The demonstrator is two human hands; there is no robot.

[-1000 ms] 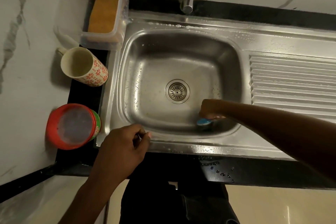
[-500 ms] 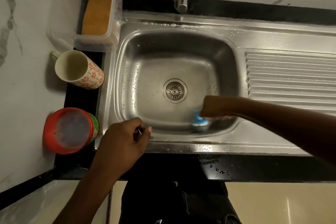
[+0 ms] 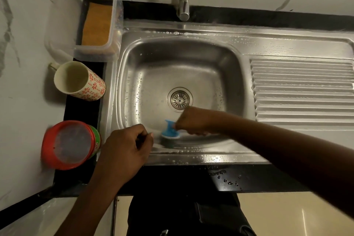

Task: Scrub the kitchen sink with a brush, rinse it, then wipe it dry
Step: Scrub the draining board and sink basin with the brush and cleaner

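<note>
One sponge (image 3: 97, 25) in clear tub (image 3: 93, 52); right hand (image 3: 193, 120) grips brush (image 3: 169, 130) inside sink (image 3: 172, 67); left hand (image 3: 124, 149) curled, contents unclear.

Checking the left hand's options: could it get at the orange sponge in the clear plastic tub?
Probably yes: the left hand is at the stainless steel sink's front-left rim, the orange sponge's clear plastic tub is open-topped, and the floral mug stands aside.

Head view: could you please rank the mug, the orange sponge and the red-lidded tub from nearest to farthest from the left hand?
From the left hand:
1. Red-lidded tub, just to its left.
2. Mug, farther back on the left.
3. Orange sponge, in the back left corner.
</note>
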